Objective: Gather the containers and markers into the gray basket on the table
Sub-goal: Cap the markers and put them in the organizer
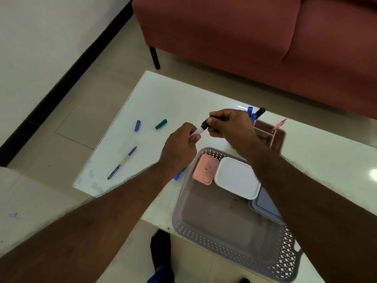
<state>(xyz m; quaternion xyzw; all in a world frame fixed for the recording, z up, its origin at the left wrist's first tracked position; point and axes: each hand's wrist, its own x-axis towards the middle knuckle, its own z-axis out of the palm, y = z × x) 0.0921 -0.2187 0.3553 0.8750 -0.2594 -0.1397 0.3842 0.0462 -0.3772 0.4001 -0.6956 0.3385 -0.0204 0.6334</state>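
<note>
Above the white table [163, 94], my left hand [179, 148] grips the white barrel of a marker [199, 131]. My right hand [230, 127] pinches the marker's black cap [204, 123] at its end. The gray basket [234, 250] stands at the table's near edge, below my hands. It holds a pink container [205, 169], a white container [236, 177] and a bluish-gray container [265, 205]. A blue pen [122, 163], a blue cap [137, 125] and a green cap [161, 124] lie on the table to the left. Another blue marker [179, 174] peeks out under my left wrist.
A pink pen holder [279, 137] with blue and black markers [256, 114] and a pink pen stands behind my right hand. A red-brown sofa [244, 37] lies beyond the table. Tiled floor and a wall with a black skirting are on the left.
</note>
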